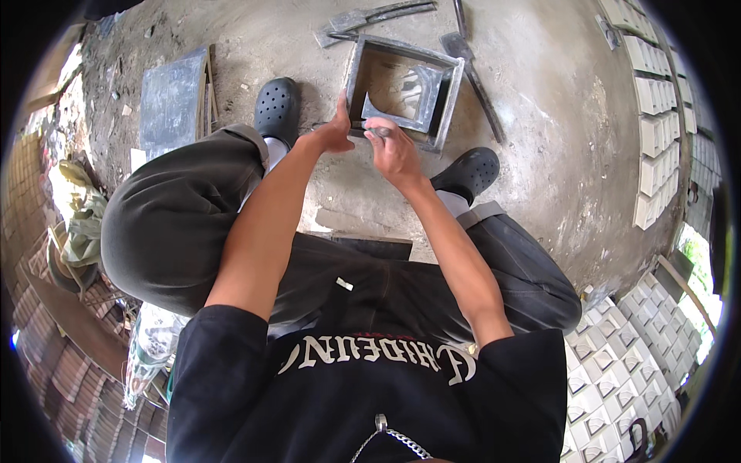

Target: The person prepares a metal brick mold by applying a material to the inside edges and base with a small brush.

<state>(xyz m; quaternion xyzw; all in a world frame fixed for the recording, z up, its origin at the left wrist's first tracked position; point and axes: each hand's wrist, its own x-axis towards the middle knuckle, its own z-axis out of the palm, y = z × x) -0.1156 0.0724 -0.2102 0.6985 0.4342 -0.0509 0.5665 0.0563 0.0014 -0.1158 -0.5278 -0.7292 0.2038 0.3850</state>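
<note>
Between my feet a grey metal box frame (407, 45) sits on the floor. Inside it lies a smaller grey piece (423, 80) with curved cut-out shapes and a pointed corner at its near left. My left hand (336, 134) rests against the frame's near left corner, index finger stretched along the outer wall and thumb apart. Over the near edge, my right hand (395, 154) is closed, fingertips pressed together by the inner piece's near left side. What it holds is hidden; a thin dark edge shows between the hands.
Flat metal tools (363, 18) lie beyond the frame, and a long-handled tool (472, 68) lies to its right. Stacked grey boards (174, 100) stand at left. Pale blocks line the right wall side (658, 135); patterned pale tiles (617, 370) fill the lower right.
</note>
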